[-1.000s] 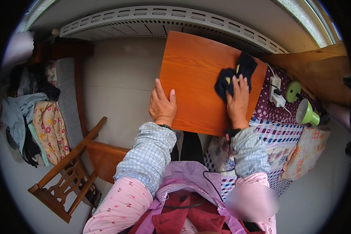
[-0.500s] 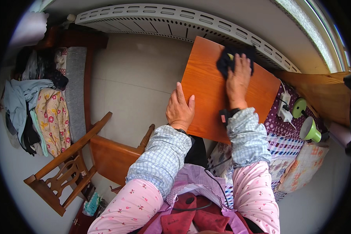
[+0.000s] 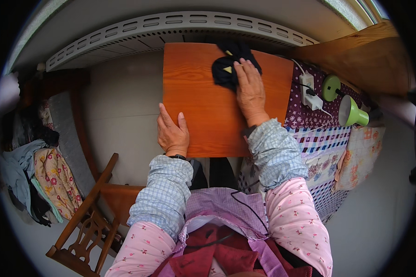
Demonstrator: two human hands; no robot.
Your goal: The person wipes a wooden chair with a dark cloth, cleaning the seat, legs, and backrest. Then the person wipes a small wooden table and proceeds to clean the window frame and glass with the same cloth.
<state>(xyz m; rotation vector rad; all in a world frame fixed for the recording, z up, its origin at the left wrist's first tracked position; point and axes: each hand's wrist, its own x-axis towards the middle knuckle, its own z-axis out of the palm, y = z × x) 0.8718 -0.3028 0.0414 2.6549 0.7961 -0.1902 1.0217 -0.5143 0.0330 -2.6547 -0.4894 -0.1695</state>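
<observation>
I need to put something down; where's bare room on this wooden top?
Bare: the wooden top's near middle, right of the left hand; its far-left corner, left of the dark cloth; a band right of the right hand. Crowded: the far middle, under cloth and hand; the spotted cover, with power strip and green lamp.

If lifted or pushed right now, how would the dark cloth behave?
The dark cloth likely droops: it lies in soft, bunched folds. Probably light: a small fabric piece. Pushed by the right hand, it should slide easily, since the orange-brown wood-grained tabletop looks smooth.
</observation>
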